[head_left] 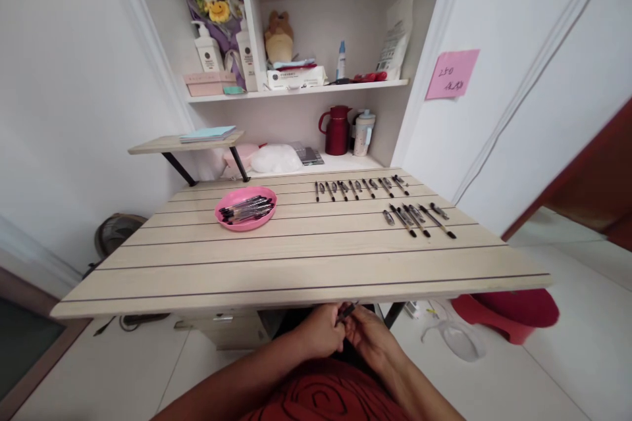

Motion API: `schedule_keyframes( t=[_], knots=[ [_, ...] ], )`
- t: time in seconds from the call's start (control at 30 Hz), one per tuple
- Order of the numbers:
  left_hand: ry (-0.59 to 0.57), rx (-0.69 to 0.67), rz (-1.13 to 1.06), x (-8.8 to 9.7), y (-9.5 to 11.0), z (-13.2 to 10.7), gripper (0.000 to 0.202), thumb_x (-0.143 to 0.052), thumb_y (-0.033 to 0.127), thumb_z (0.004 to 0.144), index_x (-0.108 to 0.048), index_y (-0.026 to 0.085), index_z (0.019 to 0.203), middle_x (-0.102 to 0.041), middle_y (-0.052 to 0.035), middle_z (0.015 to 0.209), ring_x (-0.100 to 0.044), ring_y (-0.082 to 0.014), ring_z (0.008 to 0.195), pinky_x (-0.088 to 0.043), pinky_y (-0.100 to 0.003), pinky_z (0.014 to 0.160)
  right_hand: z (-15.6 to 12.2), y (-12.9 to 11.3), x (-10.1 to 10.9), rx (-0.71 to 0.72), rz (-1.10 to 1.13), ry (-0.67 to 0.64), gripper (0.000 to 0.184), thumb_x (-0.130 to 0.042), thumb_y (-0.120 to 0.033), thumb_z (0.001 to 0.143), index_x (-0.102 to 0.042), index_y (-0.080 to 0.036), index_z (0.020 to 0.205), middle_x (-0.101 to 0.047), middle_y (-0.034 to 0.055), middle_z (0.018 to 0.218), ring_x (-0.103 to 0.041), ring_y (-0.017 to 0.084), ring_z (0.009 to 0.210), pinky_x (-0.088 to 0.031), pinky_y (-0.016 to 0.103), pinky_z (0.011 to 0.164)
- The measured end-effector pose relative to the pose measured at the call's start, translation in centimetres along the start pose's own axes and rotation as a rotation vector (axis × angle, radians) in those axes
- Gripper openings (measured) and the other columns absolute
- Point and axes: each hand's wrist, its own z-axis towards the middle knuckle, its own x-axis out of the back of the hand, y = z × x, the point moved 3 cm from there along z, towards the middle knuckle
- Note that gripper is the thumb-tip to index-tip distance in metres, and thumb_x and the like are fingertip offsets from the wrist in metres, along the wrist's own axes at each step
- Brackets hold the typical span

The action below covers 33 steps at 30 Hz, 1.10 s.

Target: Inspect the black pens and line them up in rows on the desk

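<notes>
Below the table's front edge, my left hand (322, 330) is closed around a dark pen (348, 310), whose end sticks up between my hands. My right hand (368, 335) meets it from the other side, its fingers bent and pressed together at the pen; part of the grip is hidden. Capless pens (402, 220) lie on the right of the table with clear caps (388, 217) beside them. Farther back runs a row of more pens (354, 189) and caps. A pink bowl (223, 218) at the left holds several pens (247, 209).
The wooden table (296, 263) has dark stripes. A small raised shelf (162, 143) stands at its back left. Behind are a red jug (338, 131), a tumbler (364, 133) and shelves with bottles. A red stool (513, 312) is on the floor at the right.
</notes>
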Motion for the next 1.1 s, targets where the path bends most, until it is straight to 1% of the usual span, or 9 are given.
schedule_keyframes(
  t=[0.17,0.23,0.3,0.37,0.47,0.57,0.7,0.9,1.1],
  knots=[
    [-0.108,0.027,-0.013,-0.4,0.8,-0.9,0.055,-0.037,0.008,0.07,-0.045,0.021,0.123,-0.052,0.0043,0.06,-0.045,-0.007,0.041,-0.031,-0.017,0.041,-2.1,-1.2,0.9,-0.023,-0.07,0.009,0.013,-0.07,-0.02,0.06,-0.061,-0.02,0.07,-0.063,-0.001,0.064,-0.057,0.009,0.052,-0.046,0.018,0.049],
    [-0.18,0.035,0.019,-0.3,2.0,-1.7,0.057,-0.039,0.009,0.07,-0.042,0.022,0.126,-0.051,0.0051,0.056,-0.046,-0.008,0.045,-0.033,-0.018,0.044,-3.8,-1.9,2.2,-0.092,-0.12,0.014,0.02,-0.073,-0.02,0.057,-0.063,-0.021,0.075,-0.064,-0.0009,0.065,-0.056,0.008,0.051,-0.044,0.016,0.047],
    [-0.251,0.024,0.008,-0.1,3.7,-2.5,0.049,-0.044,0.012,0.07,-0.05,0.022,0.118,-0.051,0.005,0.055,-0.045,-0.0078,0.047,-0.032,-0.018,0.045,-5.8,-3.3,3.8,-0.135,-0.222,0.069,0.019,-0.074,-0.025,0.058,-0.065,-0.021,0.074,-0.063,-0.0002,0.062,-0.054,0.007,0.049,-0.04,0.015,0.043],
    [-0.286,0.015,-0.075,0.4,5.7,-2.5,0.038,-0.05,0.016,0.069,-0.055,0.02,0.107,-0.051,0.005,0.059,-0.041,-0.0057,0.045,-0.029,-0.017,0.044,-7.3,-5.9,4.7,-0.057,-0.342,0.111,0.019,-0.074,-0.027,0.057,-0.065,-0.02,0.073,-0.061,0.0,0.059,-0.05,0.006,0.045,-0.036,0.016,0.04],
    [-0.295,0.071,-0.293,1.1,8.3,-1.1,0.03,-0.044,0.023,0.076,-0.047,0.019,0.105,-0.051,0.0047,0.063,-0.032,-0.0031,0.037,-0.022,-0.017,0.038,-8.0,-11.5,4.2,0.189,-0.584,0.138,0.021,-0.072,-0.03,0.058,-0.066,-0.019,0.075,-0.062,0.0017,0.064,-0.051,0.01,0.052,-0.039,0.02,0.046],
    [-0.205,0.079,-0.417,2.0,10.1,1.7,0.018,-0.035,0.028,0.08,-0.045,0.018,0.092,-0.051,0.0035,0.064,-0.03,-0.0025,0.033,-0.019,-0.017,0.033,-6.4,-17.0,2.4,0.469,-0.797,0.259,0.025,-0.07,-0.031,0.059,-0.065,-0.017,0.078,-0.061,0.0004,0.062,-0.05,0.011,0.053,-0.041,0.023,0.05],
    [-0.059,0.079,-0.49,3.2,11.0,5.5,0.016,-0.043,0.031,0.076,-0.046,0.017,0.084,-0.051,0.0022,0.07,-0.041,-0.0024,0.039,-0.028,-0.015,0.036,-1.6,-20.8,0.8,0.597,-0.898,0.294,0.029,-0.063,-0.033,0.061,-0.063,-0.015,0.084,-0.061,0.0004,0.06,-0.055,0.014,0.056,-0.043,0.025,0.053],
    [0.03,0.116,-0.611,4.4,10.7,10.1,0.015,-0.052,0.028,0.072,-0.048,0.016,0.079,-0.051,0.0001,0.072,-0.049,-0.0055,0.048,-0.037,-0.019,0.044,3.7,-22.3,2.4,0.613,-1.194,0.358,0.024,-0.055,-0.033,0.065,-0.062,-0.017,0.081,-0.065,0.0015,0.063,-0.058,0.016,0.056,-0.042,0.026,0.055],
    [0.107,0.123,-0.578,4.3,10.2,14.3,0.012,-0.055,0.025,0.069,-0.049,0.016,0.073,-0.049,0.001,0.066,-0.048,-0.0063,0.048,-0.041,-0.02,0.044,3.4,-22.6,2.1,0.679,-1.668,0.417,0.019,-0.049,-0.031,0.071,-0.064,-0.021,0.076,-0.067,0.0027,0.074,-0.06,0.018,0.068,-0.038,0.026,0.06]
  ],
)
